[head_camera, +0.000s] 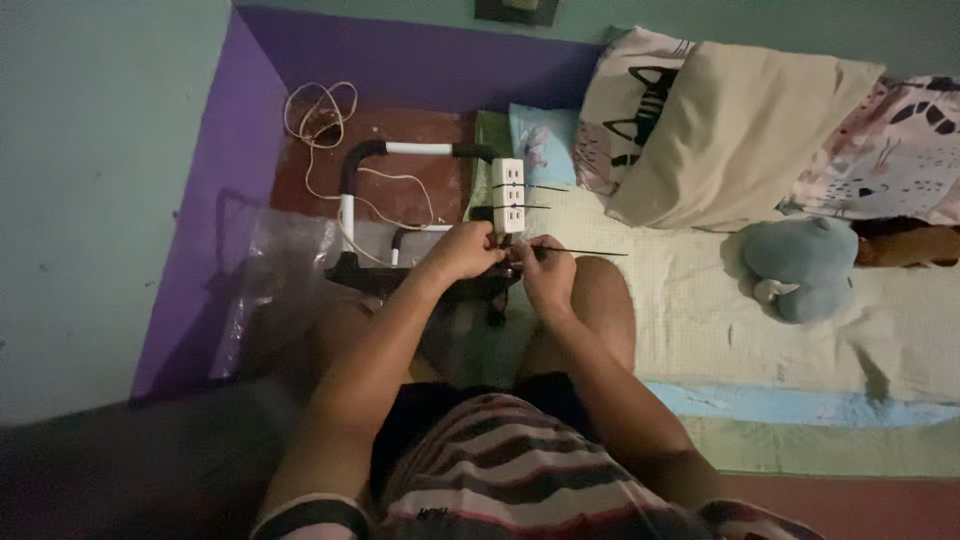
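Observation:
My left hand (462, 250) and my right hand (547, 272) meet just below a white power strip (509, 194) that lies against a black and white tube frame (370, 215). Two thin black ties cross the strip. Both hands pinch a third thin black tie (585, 251) whose free end sticks out to the right. The fingertips hide where the tie wraps. My bare knees sit under the hands.
A white cable (322, 112) coils on the brown floor behind the frame. Clear plastic sheeting (265, 265) lies left of it. Right is a mattress (700, 300) with pillows (735, 130) and a grey plush toy (800, 265). Purple wall base runs along the left.

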